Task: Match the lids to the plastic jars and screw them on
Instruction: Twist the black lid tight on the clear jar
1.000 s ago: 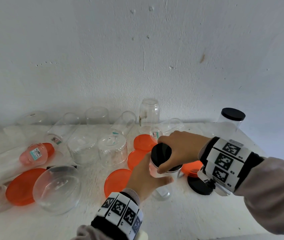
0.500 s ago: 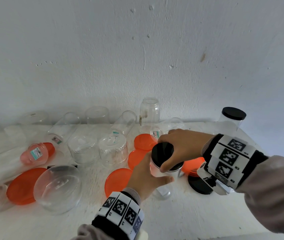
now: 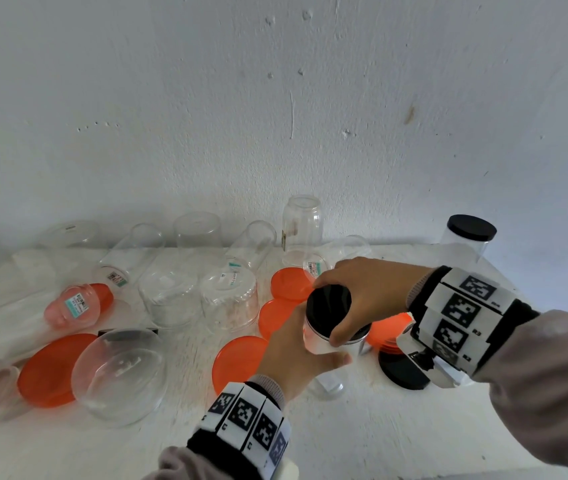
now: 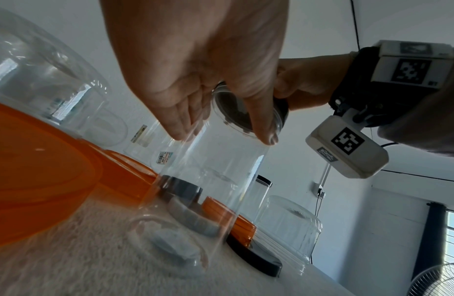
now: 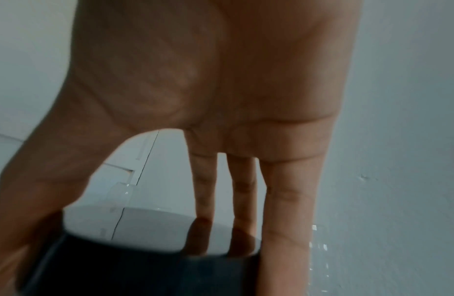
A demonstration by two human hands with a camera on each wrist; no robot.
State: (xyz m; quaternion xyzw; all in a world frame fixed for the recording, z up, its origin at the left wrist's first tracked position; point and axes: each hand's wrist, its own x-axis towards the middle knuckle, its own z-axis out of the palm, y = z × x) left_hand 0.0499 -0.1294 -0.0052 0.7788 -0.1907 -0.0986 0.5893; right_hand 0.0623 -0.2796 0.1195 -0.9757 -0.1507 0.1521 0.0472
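Head view: a clear jar (image 3: 324, 344) is held upright just right of centre, above the white table (image 3: 396, 438). The left hand (image 3: 296, 358) is wrapped round the jar's body from below, thumb across the front. The right hand (image 3: 362, 292) is clamped from above on the black lid (image 3: 329, 308) that sits on the jar's mouth. Orange lids (image 3: 237, 362) lie flat left of the hands, and a loose black lid (image 3: 403, 375) lies at lower right of them. A capped jar (image 3: 466, 244) stands at upper right by the wall. Uncapped clear jars (image 3: 227, 299) are scattered across the left half.

Left wrist view: the left hand (image 4: 203, 66) is seen from below, fingers and thumb closed on the jar (image 4: 213, 180) just under the lid (image 4: 246, 108); the right hand (image 4: 307, 80) grips that lid at upper right.

Right wrist view: the right hand (image 5: 208, 90) fills the frame, thumb and fingers clamped on the rim of the lid (image 5: 144, 266) at the bottom.
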